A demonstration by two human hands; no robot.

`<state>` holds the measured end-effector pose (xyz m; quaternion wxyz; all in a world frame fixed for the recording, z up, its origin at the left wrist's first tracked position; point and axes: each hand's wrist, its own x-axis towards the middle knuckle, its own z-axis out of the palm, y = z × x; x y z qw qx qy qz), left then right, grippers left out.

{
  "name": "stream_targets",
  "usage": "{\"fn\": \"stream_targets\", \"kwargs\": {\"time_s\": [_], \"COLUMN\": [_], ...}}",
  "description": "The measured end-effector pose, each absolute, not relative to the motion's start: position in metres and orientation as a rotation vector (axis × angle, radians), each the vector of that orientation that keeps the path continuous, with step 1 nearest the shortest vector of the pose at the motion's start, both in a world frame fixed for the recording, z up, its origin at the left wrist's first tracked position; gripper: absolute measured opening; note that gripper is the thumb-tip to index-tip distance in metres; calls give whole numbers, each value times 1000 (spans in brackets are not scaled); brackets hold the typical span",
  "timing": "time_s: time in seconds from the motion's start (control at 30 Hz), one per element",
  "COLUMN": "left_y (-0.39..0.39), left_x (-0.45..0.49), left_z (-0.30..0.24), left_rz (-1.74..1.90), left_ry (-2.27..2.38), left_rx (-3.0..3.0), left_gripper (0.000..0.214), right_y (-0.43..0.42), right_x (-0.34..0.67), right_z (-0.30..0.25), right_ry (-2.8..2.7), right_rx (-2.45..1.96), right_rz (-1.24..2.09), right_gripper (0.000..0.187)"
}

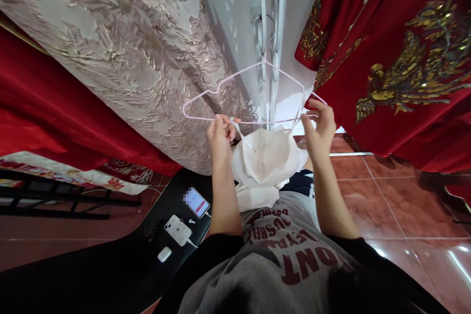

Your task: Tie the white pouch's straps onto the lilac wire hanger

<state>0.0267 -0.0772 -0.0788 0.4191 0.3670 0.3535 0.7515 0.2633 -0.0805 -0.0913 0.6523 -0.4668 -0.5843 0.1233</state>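
Note:
A pale pink clothes hanger is in front of me, its hook up near a white metal rail; I cannot tell whether it hangs there. My left hand is closed at the hanger's lower bar, left of its middle, beside one thin strap of a cream garment. My right hand is closed round the hanger's right end, where the other strap runs up over the right arm of the hanger. Below the bar, the garment hangs between my wrists against my lap. The fingertips partly hide what each hand pinches.
Brocade fabric hangs close on the left, red embroidered cloth on the right. White rails stand ahead. A black seat at lower left bears two phones on cables and a small white case.

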Motion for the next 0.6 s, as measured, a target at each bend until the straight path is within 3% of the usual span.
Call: {"fn": "stream_targets", "kwargs": {"time_s": [0.13, 0.23, 0.43, 0.6], "left_y": [-74, -72, -73, -68], "left_x": [27, 29, 22, 19], "left_z": [-81, -81, -78, -84], "left_rz": [1867, 1832, 1838, 1864], "left_ry": [936, 990, 975, 966], "left_rx": [925, 927, 934, 961], "left_gripper": [52, 54, 54, 50], "right_y": [-60, -44, -16, -45], "right_x": [285, 289, 334, 347], "right_z": [-77, -63, -77, -96], "right_ry": [-1387, -1406, -977, -777], "right_rx": [-1191, -1098, -813, -814], "right_rz": [554, 589, 258, 27], "right_gripper": [16, 15, 41, 32]}}
